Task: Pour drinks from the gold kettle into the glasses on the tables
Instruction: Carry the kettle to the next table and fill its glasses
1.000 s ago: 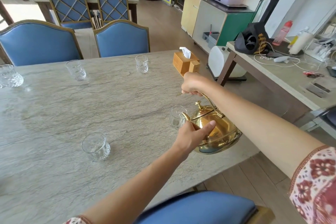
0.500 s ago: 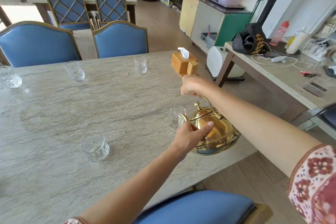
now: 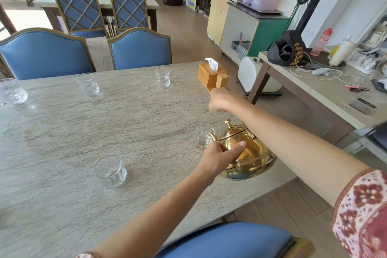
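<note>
Right hand (image 3: 221, 100) fisted on round gold metal kettle (image 3: 255, 154) handle, arm outstretched; left hand (image 3: 217, 158) clasps its spout side.

Kettle (image 3: 249, 153) just right of glass (image 3: 202, 137) — tissue box (image 3: 212, 76) behind, on table (image 3: 62, 132).

Gold kettle (image 3: 249, 153): round, shiny, lid on, tipped toward spout, hung by handle from right hand (image 3: 219, 100), left hand (image 3: 219, 157) holding its side. Clear glass (image 3: 202, 139) upright at spout. Second glass (image 3: 110, 170) left of kettle. Three glasses (image 3: 162, 77) well beyond kettle, upright on grey table (image 3: 62, 132).
</note>
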Motion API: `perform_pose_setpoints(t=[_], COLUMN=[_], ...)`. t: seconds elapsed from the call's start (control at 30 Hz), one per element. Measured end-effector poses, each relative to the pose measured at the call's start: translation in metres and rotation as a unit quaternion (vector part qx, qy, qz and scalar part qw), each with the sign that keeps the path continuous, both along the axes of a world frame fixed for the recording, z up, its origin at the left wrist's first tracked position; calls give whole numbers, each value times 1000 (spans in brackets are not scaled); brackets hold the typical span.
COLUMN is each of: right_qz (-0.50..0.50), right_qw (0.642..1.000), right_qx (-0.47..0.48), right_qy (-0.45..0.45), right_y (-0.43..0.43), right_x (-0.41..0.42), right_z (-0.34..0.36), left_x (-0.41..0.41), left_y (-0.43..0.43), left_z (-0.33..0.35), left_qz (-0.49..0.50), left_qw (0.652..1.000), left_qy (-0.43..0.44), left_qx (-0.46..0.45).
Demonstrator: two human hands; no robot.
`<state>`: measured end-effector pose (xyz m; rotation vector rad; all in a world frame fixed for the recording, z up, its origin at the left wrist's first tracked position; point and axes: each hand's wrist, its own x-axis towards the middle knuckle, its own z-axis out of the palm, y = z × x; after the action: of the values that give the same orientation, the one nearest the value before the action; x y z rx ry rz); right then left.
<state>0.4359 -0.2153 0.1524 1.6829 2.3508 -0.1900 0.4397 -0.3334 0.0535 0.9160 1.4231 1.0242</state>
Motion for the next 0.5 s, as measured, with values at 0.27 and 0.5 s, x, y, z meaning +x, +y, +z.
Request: perform_pose_setpoints(t=[0.27,0.5], right_qz=[-3,-11], right_qw=[1000,1000], right_qx=[5,3], right_qy=[3,13], right_y=[0,2], right_x=[5,3], right_z=[0,-6], left_x=[-1,-2], left_y=[4,4], left_z=[-5,-8], left_qz=[4,5], left_qw=[1000,1000], left_qy=[10,13], left_qx=[2,7])
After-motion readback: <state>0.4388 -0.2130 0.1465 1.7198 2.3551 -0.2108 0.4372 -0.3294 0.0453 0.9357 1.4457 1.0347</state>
